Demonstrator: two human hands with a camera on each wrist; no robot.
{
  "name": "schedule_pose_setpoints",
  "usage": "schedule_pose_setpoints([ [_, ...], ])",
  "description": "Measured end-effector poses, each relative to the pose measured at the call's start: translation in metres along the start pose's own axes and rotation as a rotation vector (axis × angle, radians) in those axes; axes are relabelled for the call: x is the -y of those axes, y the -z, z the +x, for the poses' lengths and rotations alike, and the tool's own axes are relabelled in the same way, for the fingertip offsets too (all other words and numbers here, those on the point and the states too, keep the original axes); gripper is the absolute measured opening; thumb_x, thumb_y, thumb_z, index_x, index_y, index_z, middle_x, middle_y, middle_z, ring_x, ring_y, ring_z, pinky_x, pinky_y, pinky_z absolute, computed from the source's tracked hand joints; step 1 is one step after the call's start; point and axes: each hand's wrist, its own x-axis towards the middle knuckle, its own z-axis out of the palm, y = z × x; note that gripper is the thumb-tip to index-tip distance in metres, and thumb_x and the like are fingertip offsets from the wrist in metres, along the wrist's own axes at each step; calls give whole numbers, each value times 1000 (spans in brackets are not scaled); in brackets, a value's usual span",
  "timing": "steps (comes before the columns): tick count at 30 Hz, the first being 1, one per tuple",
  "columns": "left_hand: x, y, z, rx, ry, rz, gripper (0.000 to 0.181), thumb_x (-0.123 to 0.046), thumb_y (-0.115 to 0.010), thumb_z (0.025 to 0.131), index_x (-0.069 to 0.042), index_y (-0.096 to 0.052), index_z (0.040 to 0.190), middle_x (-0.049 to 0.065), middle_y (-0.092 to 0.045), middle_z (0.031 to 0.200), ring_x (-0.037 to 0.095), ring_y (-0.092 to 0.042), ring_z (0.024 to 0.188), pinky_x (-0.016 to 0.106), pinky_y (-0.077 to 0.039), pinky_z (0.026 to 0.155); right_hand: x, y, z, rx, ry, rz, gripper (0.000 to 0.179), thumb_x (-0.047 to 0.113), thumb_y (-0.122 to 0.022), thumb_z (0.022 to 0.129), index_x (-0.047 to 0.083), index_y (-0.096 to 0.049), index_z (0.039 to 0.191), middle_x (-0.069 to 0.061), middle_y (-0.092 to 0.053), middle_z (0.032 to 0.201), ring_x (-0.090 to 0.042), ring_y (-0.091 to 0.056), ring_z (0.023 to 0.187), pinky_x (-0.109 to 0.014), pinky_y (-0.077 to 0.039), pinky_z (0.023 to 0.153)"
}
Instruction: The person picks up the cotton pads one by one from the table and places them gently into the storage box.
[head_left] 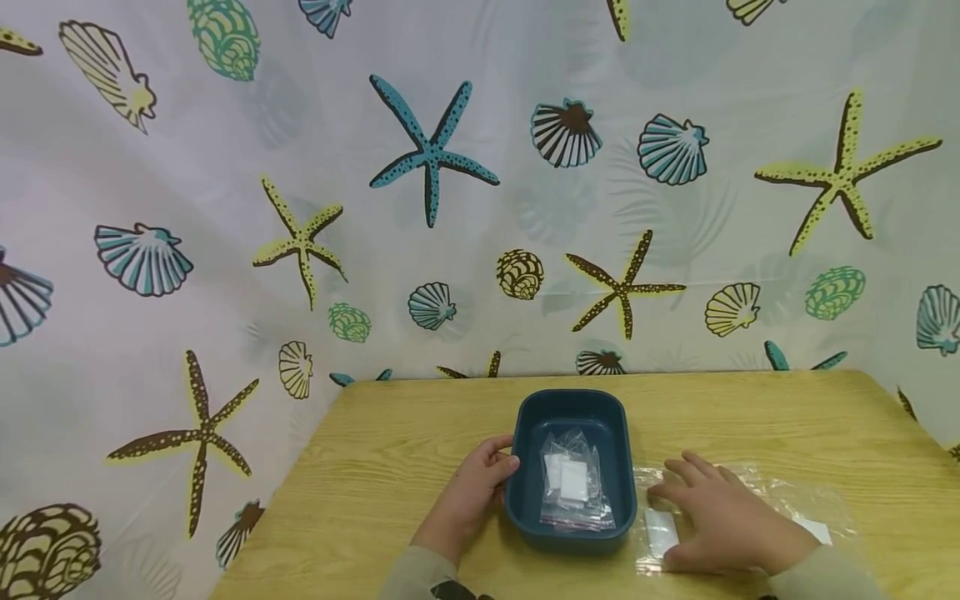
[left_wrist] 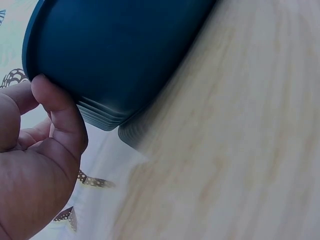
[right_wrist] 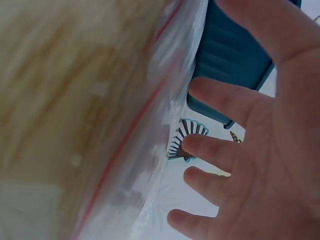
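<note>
A dark blue plastic bin (head_left: 570,542) stands on the wooden table, with several small clear zip bags (head_left: 577,500) holding white pieces inside it. My left hand (head_left: 477,492) grips the bin's left side; in the left wrist view, the thumb (left_wrist: 60,110) is bent against the wall near the rim. To the right of the bin my right hand (head_left: 723,521) spreads its fingers over more clear zip bags (head_left: 648,560). A white piece (head_left: 662,533) shows in one bag beside its thumb. The right wrist view has the fingers (right_wrist: 215,150) apart, holding nothing, with red zip strips (right_wrist: 122,145) nearby.
The wooden table (head_left: 390,433) reaches back to a curtain (head_left: 480,250) printed with starfish and shells, which also hangs at both sides. Further bags (head_left: 806,500) lie right of my right hand, one with a white piece (head_left: 816,531) partly behind the wrist.
</note>
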Motion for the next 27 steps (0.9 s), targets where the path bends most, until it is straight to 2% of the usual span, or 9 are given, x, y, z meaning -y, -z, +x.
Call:
schedule_pose_setpoints([
  [14,0,0,1,-9,4,9,46,-15,-53,107,-3,-42,151,18,-61,114,21,-65,88,31,-54,70,1,-3,-1,33,-13,-3,77,63,-82,67,26,-67,133,-13,-46,151,-45,-25,146,-72,-23,108],
  [20,-1,0,0,-12,9,14,46,-15,-52,107,-3,-42,150,18,-61,115,21,-65,89,31,-55,71,2,-5,0,24,-13,-13,73,62,-83,67,24,-69,128,-12,-49,148,-44,-28,145,-71,-24,108],
  [24,-2,0,0,-16,6,26,46,-16,-53,107,-4,-42,151,18,-61,115,21,-64,88,31,-54,70,2,-5,-1,27,-4,0,80,69,-82,65,22,-70,129,-13,-50,147,-45,-30,143,-74,-26,105],
  [27,-2,-1,-1,-22,2,33,47,-16,-53,107,-4,-42,151,18,-60,115,21,-64,87,30,-53,69,2,-5,-1,27,-6,3,81,68,-83,64,21,-70,130,-14,-50,147,-45,-32,143,-74,-27,104],
])
